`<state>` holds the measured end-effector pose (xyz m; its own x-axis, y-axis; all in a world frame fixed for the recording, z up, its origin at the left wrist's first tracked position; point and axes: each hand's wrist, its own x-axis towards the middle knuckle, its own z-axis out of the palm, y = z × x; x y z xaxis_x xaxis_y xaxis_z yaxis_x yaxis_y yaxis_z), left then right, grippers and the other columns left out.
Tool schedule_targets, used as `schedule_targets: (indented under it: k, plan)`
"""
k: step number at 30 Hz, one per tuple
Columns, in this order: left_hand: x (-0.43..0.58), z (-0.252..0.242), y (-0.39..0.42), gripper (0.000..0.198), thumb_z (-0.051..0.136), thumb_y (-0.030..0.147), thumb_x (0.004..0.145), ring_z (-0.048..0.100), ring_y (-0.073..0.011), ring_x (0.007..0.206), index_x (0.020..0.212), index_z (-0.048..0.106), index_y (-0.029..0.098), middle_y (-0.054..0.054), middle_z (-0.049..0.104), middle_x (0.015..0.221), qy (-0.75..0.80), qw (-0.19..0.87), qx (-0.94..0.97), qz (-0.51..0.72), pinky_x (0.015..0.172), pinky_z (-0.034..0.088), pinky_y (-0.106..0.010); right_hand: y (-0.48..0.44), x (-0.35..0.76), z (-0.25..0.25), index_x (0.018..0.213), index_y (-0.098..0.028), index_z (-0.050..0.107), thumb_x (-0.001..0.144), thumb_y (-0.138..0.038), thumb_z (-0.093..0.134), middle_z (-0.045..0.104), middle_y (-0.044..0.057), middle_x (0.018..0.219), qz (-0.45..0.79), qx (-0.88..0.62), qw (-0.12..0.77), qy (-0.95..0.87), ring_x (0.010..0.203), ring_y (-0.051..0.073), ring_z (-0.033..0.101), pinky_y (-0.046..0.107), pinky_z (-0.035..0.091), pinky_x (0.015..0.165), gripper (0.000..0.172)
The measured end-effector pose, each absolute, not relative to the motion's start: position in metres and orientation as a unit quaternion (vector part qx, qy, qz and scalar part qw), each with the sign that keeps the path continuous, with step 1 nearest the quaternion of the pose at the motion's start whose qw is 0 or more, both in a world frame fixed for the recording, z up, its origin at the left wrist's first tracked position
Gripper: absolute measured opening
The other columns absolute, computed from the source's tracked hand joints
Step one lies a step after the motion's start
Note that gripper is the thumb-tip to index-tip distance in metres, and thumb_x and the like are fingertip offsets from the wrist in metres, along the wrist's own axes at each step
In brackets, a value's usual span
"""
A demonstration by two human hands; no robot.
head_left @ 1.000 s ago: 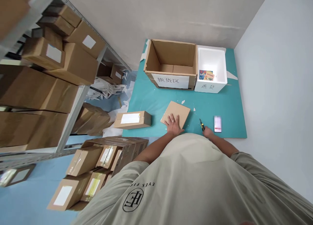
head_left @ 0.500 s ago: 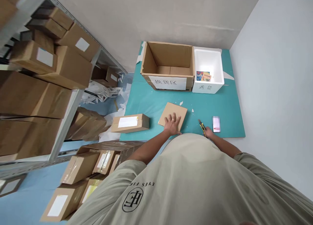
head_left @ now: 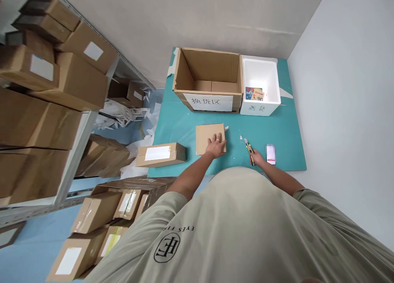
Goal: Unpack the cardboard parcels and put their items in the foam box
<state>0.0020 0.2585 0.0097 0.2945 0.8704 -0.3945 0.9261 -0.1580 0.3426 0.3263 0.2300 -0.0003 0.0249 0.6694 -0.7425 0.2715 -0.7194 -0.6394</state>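
I record a flat, near-square brown cardboard box (head_left: 203,136) on the teal tabletop (head_left: 286,131), on the near side of the large open brown cardboard carton (head_left: 212,65). From my left hand (head_left: 216,147), the nearer one, it extends leftward and toward the carton, no clear long axis; those fingers lie spread on its top. My right hand (head_left: 257,156) is curled around a yellow-and-black cutter (head_left: 248,148), blade pointing carton-ward.
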Motion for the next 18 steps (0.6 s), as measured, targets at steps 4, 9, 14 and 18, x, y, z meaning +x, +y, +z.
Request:
schedule_targets:
  k: [4, 9, 14, 18]
  plan:
    - [-0.007, 0.015, 0.264, 0.116, 0.091, 0.071, 0.087, 0.009, -0.0543, 0.181, 0.183, 0.042, 0.029, -0.023, 0.012, 0.198, 0.666, 0.289, 0.687, 0.036, 0.141, 0.017, -0.075, 0.236, 0.312, 0.003, 0.11, -0.028, 0.054, 0.097, -0.039, 0.082, 0.059, -0.013, 0.07, 0.63, -0.694, 0.165, -0.309, 0.054, 0.012, 0.062, 0.02, 0.052, 0.054, 0.032]
    - [-0.04, 0.006, 0.265, 0.129, 0.086, 0.077, 0.09, 0.032, -0.0558, 0.175, 0.184, 0.027, 0.012, -0.04, 0.027, 0.188, 0.887, 0.291, 0.323, 0.158, 0.133, 0.039, -0.072, 0.228, 0.309, 0.005, 0.104, -0.029, 0.05, 0.089, -0.023, 0.078, 0.062, -0.011, 0.07, 0.65, -0.677, 0.172, -0.299, 0.056, 0.013, 0.064, 0.022, 0.054, 0.054, 0.032]
    - [-0.069, -0.013, 0.247, 0.072, 0.101, 0.042, 0.084, 0.074, -0.047, 0.141, 0.141, 0.07, 0.01, -0.03, 0.079, 0.141, 0.864, 0.405, 0.138, 0.265, 0.112, 0.062, -0.054, 0.223, 0.312, 0.008, 0.105, -0.028, 0.053, 0.084, -0.019, 0.08, 0.061, -0.012, 0.069, 0.643, -0.684, 0.169, -0.3, 0.053, 0.012, 0.061, 0.022, 0.053, 0.053, 0.036]
    - [-0.054, -0.021, 0.235, 0.034, 0.09, 0.031, 0.096, 0.082, -0.0331, 0.126, 0.124, 0.076, 0.018, -0.016, 0.087, 0.124, 0.785, 0.477, 0.102, 0.381, 0.106, 0.068, -0.045, 0.224, 0.31, 0.012, 0.1, -0.027, 0.054, 0.084, -0.016, 0.082, 0.059, -0.011, 0.066, 0.642, -0.687, 0.19, -0.281, 0.052, 0.012, 0.059, 0.022, 0.054, 0.051, 0.034]
